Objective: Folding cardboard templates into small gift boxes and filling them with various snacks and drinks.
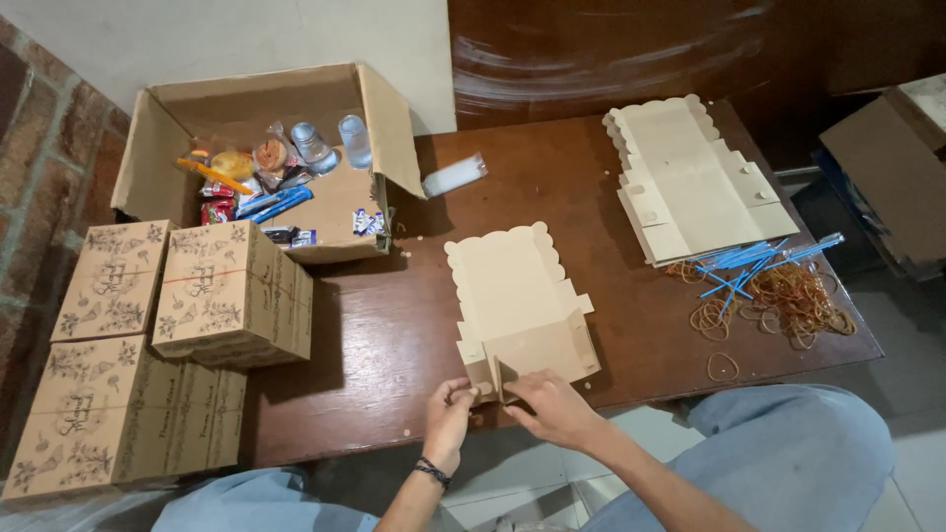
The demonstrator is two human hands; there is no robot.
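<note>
A flat tan cardboard box blank (512,296) with a scalloped far edge lies on the brown wooden table (394,335), partly folded up at its near end. My left hand (448,414) pinches the blank's near left corner flap. My right hand (552,404) grips the near edge beside an upright tab. Both hands sit at the table's front edge.
A stack of unfolded blanks (695,182) lies at the far right, with blue straws (754,261) and several rubber bands (788,300) beside it. An open carton (271,148) holds snacks and water cups. Printed closed boxes (232,291) are stacked at left.
</note>
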